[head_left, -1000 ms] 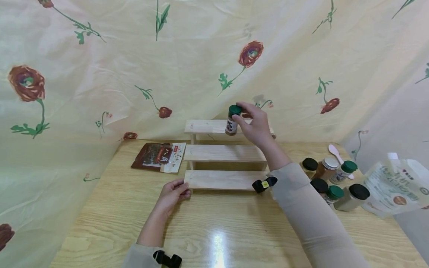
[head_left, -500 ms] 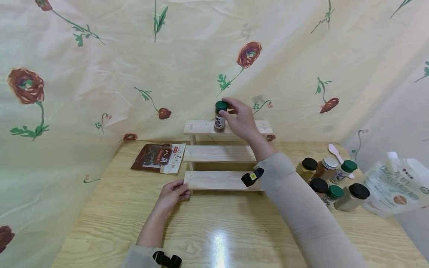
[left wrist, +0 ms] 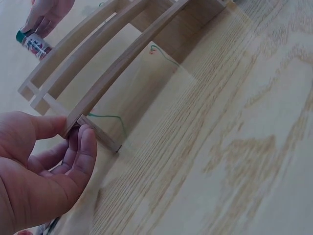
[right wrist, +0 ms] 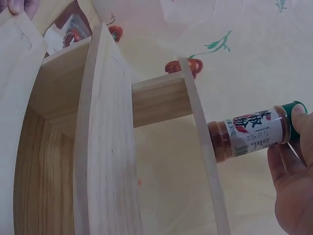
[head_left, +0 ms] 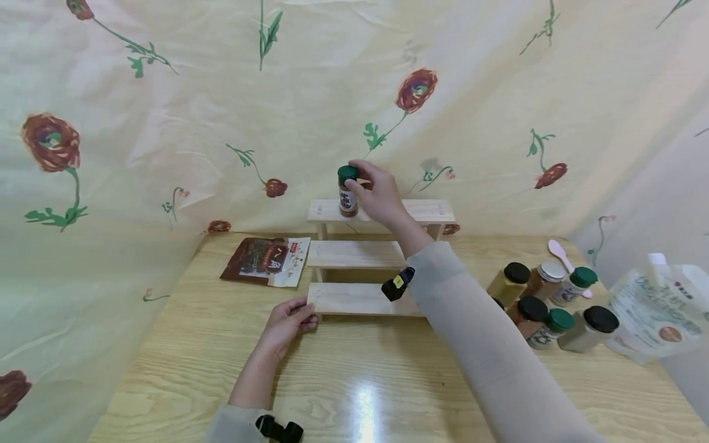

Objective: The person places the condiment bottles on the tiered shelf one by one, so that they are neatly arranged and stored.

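A three-tier wooden rack (head_left: pixel 354 298) stands on the table against the patterned cloth. My left hand (head_left: pixel 285 323) pinches the left end of its lowest board between thumb and fingers, as the left wrist view shows up close. Up at the top tier, my right hand (head_left: pixel 379 192) grips a spice jar (head_left: pixel 348 202) by its green cap. The jar stands upright at the left part of the top board, holds reddish-brown contents and has a white label. In the right wrist view the bottom of the spice jar (right wrist: pixel 249 132) is right at the top board.
Left of the rack lies a brown and white packet (head_left: pixel 266 261). Several spice jars (head_left: pixel 545 280) with black, green and silver caps cluster on the right. Beside them are a pale pink spoon (head_left: pixel 558 251) and a white spouted pouch (head_left: pixel 656 314).
My right hand has carried the spice jar left along the top tier and down to its board. The left hand has stayed on the rack's lowest board.
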### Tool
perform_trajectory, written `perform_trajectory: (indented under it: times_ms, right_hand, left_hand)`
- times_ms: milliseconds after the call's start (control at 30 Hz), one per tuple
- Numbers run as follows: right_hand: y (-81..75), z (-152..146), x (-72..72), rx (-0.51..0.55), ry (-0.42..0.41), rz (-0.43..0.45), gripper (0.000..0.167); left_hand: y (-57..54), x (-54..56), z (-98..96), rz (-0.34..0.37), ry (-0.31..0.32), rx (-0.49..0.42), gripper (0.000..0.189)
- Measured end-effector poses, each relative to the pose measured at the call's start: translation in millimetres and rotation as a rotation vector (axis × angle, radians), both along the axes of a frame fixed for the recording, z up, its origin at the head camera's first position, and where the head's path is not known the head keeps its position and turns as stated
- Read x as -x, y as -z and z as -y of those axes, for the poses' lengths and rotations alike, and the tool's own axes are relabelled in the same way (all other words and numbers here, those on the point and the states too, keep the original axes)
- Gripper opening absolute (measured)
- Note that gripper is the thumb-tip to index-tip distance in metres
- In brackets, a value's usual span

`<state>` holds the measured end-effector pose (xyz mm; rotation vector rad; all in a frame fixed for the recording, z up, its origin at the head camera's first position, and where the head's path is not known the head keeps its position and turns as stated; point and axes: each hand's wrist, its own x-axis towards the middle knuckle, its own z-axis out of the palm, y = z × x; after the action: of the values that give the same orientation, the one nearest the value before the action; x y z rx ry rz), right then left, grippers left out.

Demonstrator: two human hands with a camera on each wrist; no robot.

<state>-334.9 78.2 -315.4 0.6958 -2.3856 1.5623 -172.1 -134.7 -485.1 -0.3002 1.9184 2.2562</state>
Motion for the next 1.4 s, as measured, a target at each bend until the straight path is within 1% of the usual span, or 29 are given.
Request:
perform_trajectory:
  times_ms: [200,467,667,900,1133,1267,1400]
  right_hand:
    - [5.1,-3,-1.4,-0.024,-0.025,0.046,0.056]
    - [7.0,-1,-1.7,-0.043,-0.066,0.021,0.058]
    - [12.4,-8,-2.6,-0.077,-0.023,0.065,0.066]
    - [19.9,-24,-8.9,-0.088,-0.007,0.099,0.059]
    - [29.7,-43,-16.0,-0.093,0.003,0.057,0.057]
    - [34.2,-53,-22.7,-0.088,0.008,0.04,0.055]
    - [38.0,-62,-29.4,-0.093,0.036,0.03,0.055]
  left_hand:
    - [2.6,-0.2,-0.6,-0.011,0.007,-0.005,0.039]
    - [2.5,0.1,-2.4,0.002,0.002,-0.007,0.036]
    - [2.5,0.5,-5.4,0.004,0.014,-0.011,0.038]
    - [1.4,3.7,-4.2,0.019,-0.003,-0.007,0.035]
    - [3.0,3.4,-1.9,0.003,0.005,-0.007,0.038]
    - [2.9,1.9,-0.6,0.001,0.006,-0.007,0.04]
    - [2.3,0.9,0.6,0.006,0.005,-0.01,0.04]
